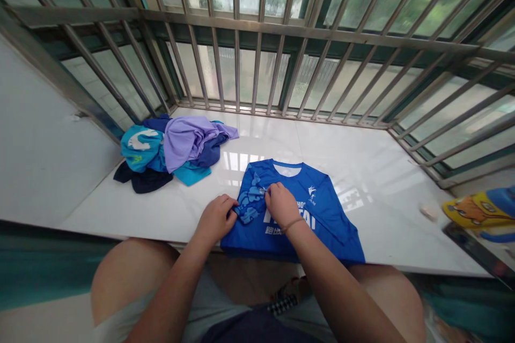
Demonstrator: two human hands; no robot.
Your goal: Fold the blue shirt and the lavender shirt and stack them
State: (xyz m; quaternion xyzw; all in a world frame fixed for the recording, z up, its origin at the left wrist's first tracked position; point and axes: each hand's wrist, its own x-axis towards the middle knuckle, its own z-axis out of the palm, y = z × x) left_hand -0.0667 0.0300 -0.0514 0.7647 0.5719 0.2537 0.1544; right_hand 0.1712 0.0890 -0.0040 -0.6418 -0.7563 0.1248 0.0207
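A blue T-shirt point(322, 206) with white lettering and a small white logo lies front side up, its collar pointing away from me and its lower part reaching the ledge's front edge. Along its left side my left hand point(219, 217) pinches the cloth at the sleeve, which bears a lighter blue pattern and lies over the front. My right hand point(282, 204) is closed on cloth at the chest, beside that pattern, and covers part of the lettering. Its fingertips are bent down into the fabric.
A heap of clothes point(187, 142) in purple, teal and navy lies at the left of the white ledge point(341, 150). Metal bars point(257, 24) close off the window behind. At the right are a yellow and blue cartoon-printed item point(480, 209) and a small pale object point(428, 212).
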